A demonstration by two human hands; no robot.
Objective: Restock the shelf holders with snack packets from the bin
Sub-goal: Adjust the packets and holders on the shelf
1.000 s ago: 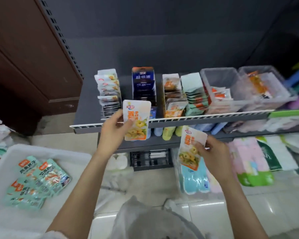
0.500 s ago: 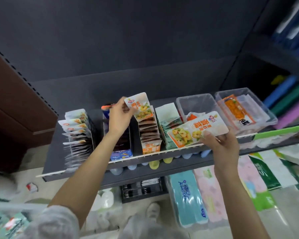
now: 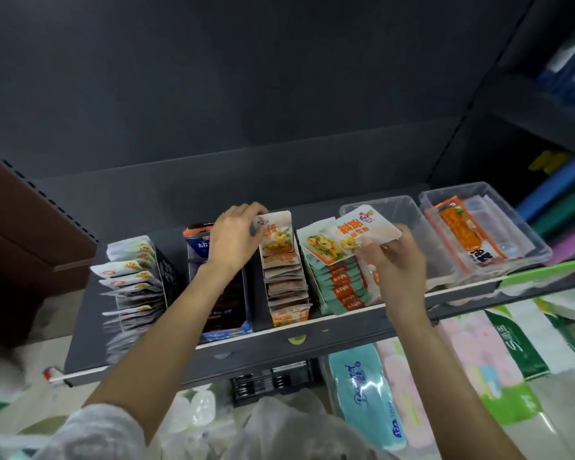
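My left hand [image 3: 234, 235] grips the top of a white and orange snack packet [image 3: 276, 234] standing at the back of the third holder [image 3: 287, 287], behind a row of brown and orange packets. My right hand [image 3: 392, 260] pinches a second packet of the same kind [image 3: 352, 235], held sideways and tilted above the holder of teal packets [image 3: 341, 287]. The bin is out of view.
The dark shelf [image 3: 279, 340] also carries a holder of white packets [image 3: 133, 277], a blue box holder [image 3: 219, 293] and two clear tubs [image 3: 485, 234] at the right. Tissue packs [image 3: 365, 393] and green bags lie on the floor below.
My left hand has lowered its packet into the back of the third holder. My right hand has carried its packet up and left over the teal packets. The view has tilted upward.
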